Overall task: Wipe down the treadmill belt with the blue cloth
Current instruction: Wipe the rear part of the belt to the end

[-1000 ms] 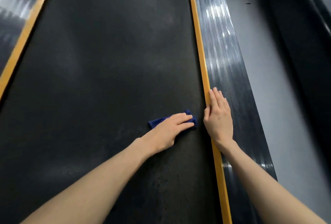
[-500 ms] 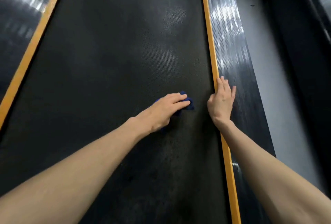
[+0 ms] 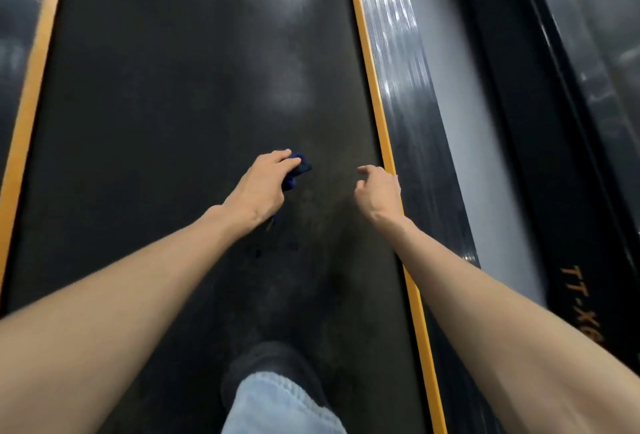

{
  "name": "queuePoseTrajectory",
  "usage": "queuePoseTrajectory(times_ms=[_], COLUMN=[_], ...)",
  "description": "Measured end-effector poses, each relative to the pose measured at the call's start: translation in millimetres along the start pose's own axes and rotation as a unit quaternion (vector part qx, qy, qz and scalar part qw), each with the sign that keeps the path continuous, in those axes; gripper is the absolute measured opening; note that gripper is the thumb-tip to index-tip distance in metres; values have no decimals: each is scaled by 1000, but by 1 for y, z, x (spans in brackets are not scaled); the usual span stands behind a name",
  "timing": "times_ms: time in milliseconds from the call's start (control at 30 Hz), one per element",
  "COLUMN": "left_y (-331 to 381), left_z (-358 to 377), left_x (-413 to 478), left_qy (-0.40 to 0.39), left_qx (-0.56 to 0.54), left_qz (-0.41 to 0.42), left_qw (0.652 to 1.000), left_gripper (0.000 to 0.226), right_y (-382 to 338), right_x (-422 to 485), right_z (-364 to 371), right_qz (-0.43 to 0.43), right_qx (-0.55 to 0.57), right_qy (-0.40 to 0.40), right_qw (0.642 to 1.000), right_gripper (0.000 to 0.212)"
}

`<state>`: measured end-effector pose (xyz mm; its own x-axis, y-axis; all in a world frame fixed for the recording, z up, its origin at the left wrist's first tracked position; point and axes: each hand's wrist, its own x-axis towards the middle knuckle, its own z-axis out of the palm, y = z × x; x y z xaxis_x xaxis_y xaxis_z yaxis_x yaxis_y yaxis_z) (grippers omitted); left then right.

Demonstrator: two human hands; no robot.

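My left grip is curled round the blue cloth, which is bunched small so that my weight goes into one patch of the belt. The cloth sits a little right of the belt's middle, with a dark corner poking out past my fingertips. I cannot tell whether it is pressed flat or just clear of the surface. My right grip holds nothing. Its fingers are loosely curled, and it hovers just beside the yellow strip, probably ready to brace me there. My leg shows low over the belt.
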<state>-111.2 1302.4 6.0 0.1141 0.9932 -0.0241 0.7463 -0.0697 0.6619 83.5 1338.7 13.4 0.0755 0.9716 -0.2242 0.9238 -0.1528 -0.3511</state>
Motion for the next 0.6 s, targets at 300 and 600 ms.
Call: queuePoseTrajectory(times_ms=[300,600], left_y=[19,-57], left_z=[-13,42], left_x=[-9,76], left_qy=[28,97], left_qx=[-32,-2], left_qz=[-67,-88], left_qw=[997,991], left_gripper=[48,49], right_y=[25,72], right_x=[-26,103], right_z=[-39,16], right_qz=[38,-99], right_qx=[-2,-56], right_qy=[-71,32], right_qw=[997,993], right_gripper=[48,53])
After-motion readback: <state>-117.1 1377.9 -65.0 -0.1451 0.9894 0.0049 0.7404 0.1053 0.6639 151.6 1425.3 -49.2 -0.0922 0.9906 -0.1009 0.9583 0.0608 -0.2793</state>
